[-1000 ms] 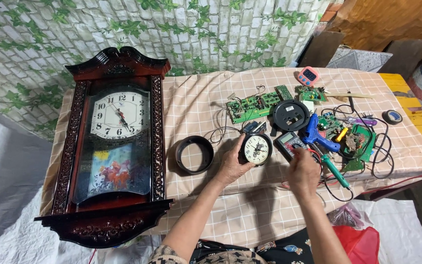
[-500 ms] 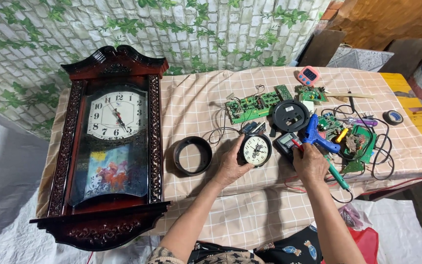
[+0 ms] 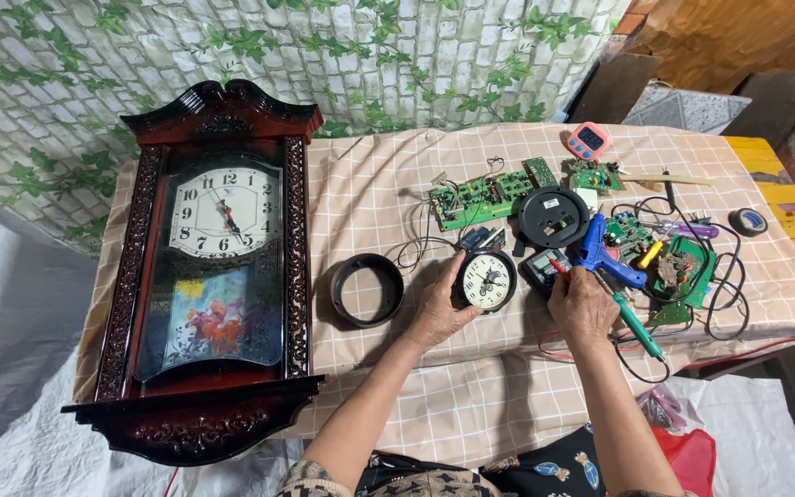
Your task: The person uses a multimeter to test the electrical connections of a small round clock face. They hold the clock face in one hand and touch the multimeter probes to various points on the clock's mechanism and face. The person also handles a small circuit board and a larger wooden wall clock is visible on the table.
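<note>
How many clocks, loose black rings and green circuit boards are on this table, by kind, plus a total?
Clocks: 2, the tall wooden wall clock and the small round clock under the left hand.
Loose black rings: 1.
Green circuit boards: 4 that can be told apart.
Total: 7.

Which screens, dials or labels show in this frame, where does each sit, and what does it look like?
Pink timer: far table edge, rounded, dark screen.
Multimeter: under the right hand, dark box, grey screen.
Small clock: against the left hand, round, black rim, white dial.
Wall clock: lying at left, dark carved wood, white dial.
</note>
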